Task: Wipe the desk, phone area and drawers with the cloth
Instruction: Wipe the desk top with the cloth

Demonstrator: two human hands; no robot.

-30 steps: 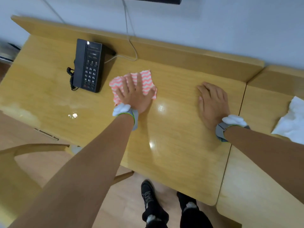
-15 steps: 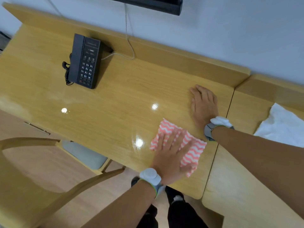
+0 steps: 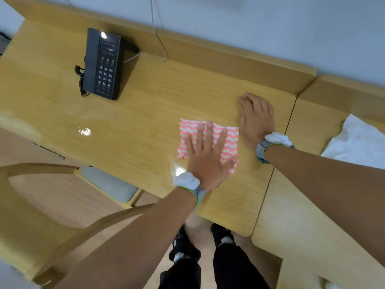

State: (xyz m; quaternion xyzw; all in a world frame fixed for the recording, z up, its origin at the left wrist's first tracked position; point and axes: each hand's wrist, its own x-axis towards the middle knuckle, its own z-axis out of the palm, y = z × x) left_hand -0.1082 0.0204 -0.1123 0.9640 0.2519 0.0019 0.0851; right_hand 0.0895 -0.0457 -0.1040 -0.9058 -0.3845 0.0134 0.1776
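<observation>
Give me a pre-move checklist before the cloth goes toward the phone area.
1. Cloth under control: ok. The left hand presses flat on the pink zigzag cloth, fingers straight.
2. Cloth flat on the desk: ok, spread out, not bunched.
3. Bracing hand: ok. The right hand lies flat on the desk beside the cloth.
4. Path to the phone: ok, bare wood between cloth and phone.
5. Cord hazards: not ok. The coiled cord hangs off the phone's left side and a thin cable trails on the desk behind it.
6. Desk by the phone already wiped: cannot tell.
</observation>
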